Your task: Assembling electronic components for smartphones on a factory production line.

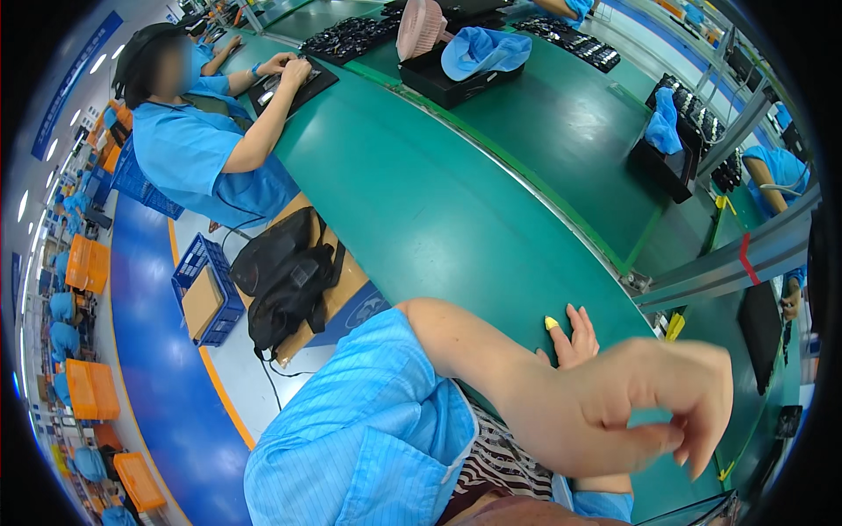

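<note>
My left hand (649, 399) is raised across my body, close to the camera and slightly blurred. Its fingers curl in toward the thumb, and I see nothing held between them. Beyond it, my right hand (574, 342) rests on the green work surface (421, 210) with its fingers stretched out. One fingertip wears a yellow finger cot (551, 323). My left hand and wrist hide part of the right hand and forearm.
On my left, a person in blue (189, 149) works over a black tray (294, 92). A black bag (294, 280) lies on a box beside a blue crate (215, 289). Across the line stand a black bin (465, 83) and a metal post (728, 272).
</note>
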{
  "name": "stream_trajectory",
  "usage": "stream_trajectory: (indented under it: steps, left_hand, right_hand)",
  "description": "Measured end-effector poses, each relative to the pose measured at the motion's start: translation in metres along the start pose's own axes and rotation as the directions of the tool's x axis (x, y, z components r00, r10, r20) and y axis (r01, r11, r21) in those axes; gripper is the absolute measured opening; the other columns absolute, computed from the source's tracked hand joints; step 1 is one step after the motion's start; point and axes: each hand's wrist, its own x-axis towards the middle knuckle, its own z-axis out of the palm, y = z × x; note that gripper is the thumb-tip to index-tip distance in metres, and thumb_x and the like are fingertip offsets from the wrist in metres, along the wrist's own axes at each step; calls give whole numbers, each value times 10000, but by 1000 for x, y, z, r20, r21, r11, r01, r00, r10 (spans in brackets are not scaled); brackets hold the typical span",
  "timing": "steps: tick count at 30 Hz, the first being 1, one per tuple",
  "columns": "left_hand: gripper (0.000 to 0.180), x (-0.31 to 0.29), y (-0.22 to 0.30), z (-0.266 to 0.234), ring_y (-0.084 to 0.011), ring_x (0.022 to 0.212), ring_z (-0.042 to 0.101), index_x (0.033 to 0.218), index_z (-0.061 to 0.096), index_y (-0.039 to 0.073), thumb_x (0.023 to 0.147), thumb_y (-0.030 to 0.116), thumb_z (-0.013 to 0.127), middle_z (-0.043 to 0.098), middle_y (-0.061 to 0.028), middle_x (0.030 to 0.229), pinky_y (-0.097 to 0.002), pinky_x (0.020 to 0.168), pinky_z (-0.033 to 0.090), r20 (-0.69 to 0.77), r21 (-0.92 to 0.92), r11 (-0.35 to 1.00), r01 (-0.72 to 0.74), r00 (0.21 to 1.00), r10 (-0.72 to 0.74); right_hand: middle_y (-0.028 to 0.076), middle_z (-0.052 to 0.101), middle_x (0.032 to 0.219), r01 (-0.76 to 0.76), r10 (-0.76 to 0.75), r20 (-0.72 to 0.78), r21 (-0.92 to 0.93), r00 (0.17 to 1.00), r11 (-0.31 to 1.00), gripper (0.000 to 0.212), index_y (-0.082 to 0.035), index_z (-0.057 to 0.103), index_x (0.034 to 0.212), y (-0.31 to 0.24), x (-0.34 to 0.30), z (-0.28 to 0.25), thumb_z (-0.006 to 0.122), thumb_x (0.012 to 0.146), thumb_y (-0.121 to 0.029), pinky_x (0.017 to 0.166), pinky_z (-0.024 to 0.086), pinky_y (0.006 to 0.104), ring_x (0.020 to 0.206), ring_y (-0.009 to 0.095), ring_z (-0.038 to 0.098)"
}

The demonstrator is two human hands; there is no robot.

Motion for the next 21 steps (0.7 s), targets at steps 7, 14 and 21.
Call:
stream_trajectory:
  steps: [7,14,21]
  left_hand:
    - [180,1,-3,9,-263,604,496,711,549,-24,805,-63,400,506,-116,669,-342,566,397,208,-178,984,-16,977,54]
    - [194,-1,-6,9,-308,557,431,655,466,-16,847,-2,443,432,-144,635,-364,529,352,271,-153,986,-63,957,103]
    - [269,-3,-10,10,-339,629,434,661,448,11,905,118,480,429,-137,690,-387,571,353,319,-49,985,-165,932,172]
  right_hand:
    - [223,364,1388,-1,3,-32,73,999,997,443,-42,564,1155,-5,2,-3,647,720,-30,1025,247,515,1314,415,301]
    - [226,362,1386,36,-36,-15,52,999,998,434,-34,566,1145,0,2,0,649,719,-28,1026,249,515,1313,418,299]
    - [235,367,1378,59,-58,-16,35,998,998,434,-29,567,1136,2,3,0,653,711,-32,1024,251,521,1308,426,303]
